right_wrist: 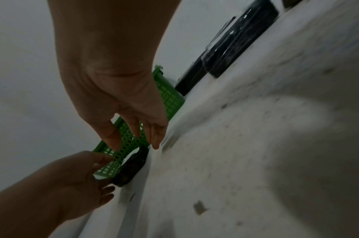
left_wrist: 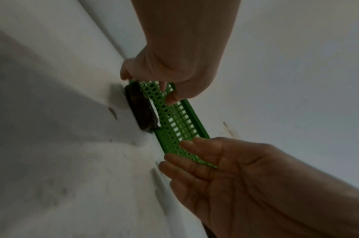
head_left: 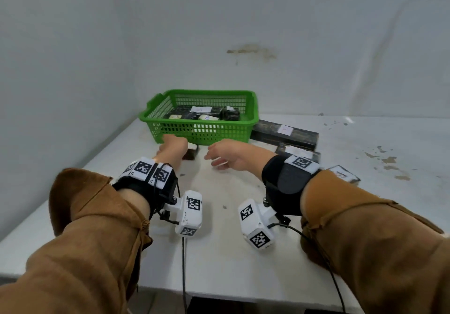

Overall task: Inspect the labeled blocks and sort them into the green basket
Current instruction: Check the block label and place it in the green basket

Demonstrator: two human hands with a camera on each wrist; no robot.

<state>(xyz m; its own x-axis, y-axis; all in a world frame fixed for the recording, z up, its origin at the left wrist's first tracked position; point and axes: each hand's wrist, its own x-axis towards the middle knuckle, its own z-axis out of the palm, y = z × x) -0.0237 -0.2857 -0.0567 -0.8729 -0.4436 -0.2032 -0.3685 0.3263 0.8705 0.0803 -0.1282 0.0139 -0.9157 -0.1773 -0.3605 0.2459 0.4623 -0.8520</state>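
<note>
The worktop is white and stained under my arms. At its far side sits the basket, with several dark labeled blocks already inside. A long block lies just right of it, two more nearer my right wrist. My right hand hangs over the worktop, fingers loose and holding nothing. My left hand reaches a small block standing before the basket; its fingers seem to touch it, though whether they grip I cannot tell.
</note>
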